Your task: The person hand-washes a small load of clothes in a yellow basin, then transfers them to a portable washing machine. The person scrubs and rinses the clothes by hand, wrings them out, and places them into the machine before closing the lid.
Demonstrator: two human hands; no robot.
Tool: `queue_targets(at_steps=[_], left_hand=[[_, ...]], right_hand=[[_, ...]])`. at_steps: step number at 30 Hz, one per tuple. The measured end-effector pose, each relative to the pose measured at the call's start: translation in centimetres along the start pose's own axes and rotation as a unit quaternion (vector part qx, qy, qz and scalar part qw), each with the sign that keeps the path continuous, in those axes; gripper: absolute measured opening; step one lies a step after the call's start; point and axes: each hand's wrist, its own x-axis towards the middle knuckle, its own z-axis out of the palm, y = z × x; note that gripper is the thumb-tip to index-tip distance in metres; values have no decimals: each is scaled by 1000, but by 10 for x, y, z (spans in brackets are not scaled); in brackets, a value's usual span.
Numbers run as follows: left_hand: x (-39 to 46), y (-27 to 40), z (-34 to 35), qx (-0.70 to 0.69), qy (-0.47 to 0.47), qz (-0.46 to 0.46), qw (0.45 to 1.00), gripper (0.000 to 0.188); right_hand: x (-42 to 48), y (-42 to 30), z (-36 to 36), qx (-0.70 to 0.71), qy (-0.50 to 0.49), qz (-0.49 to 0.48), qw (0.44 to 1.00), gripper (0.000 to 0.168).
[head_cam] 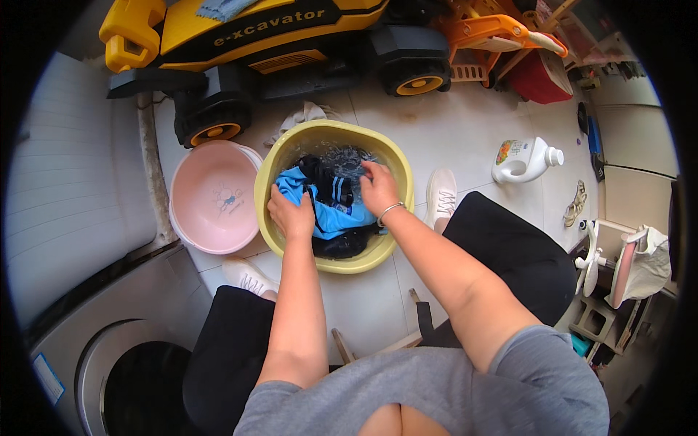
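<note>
A yellow-green plastic basin [334, 265] stands on the floor between my feet, holding water and wet clothes. At its left side my left hand [293, 213] grips a bright blue garment [341, 219] with dark parts and blue stripes. Over the right part of the basin is my right hand [380, 188], a bracelet at its wrist. Its fingers are bent and apart, and no cloth shows between them. Rippled water [349, 155] lies just beyond them. Black cloth [343, 245] sits low in the basin, partly under the blue garment.
Touching the basin's left side is a pink basin [218, 212]. A yellow and black toy excavator [272, 49] stands beyond, with a grey rag [302, 115] near it. To the right is a white detergent jug [526, 159]. A front-loading washing machine [114, 332] is at lower left.
</note>
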Motion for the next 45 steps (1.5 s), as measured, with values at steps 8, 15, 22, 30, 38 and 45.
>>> queue_targets(at_steps=[8, 15, 22, 30, 38, 45], left_hand=[[-41, 15, -23, 126, -37, 106, 986, 56], [-82, 23, -24, 133, -201, 235, 942, 67], [-93, 4, -23, 40, -132, 218, 966, 35], [-64, 9, -71, -279, -154, -68, 945, 12], [-76, 66, -159, -395, -240, -79, 883, 7], [-93, 107, -204, -426, -279, -35, 860, 7]], right_hand=[[-51, -1, -21, -315, -212, 16, 925, 47], [-34, 26, -20, -73, -221, 96, 968, 28], [-48, -7, -35, 65, -218, 66, 972, 22], [-58, -20, -62, 193, -192, 94, 958, 20], [-97, -60, -74, -177, -166, -26, 970, 54], [-103, -101, -91, -41, -139, -169, 975, 45]])
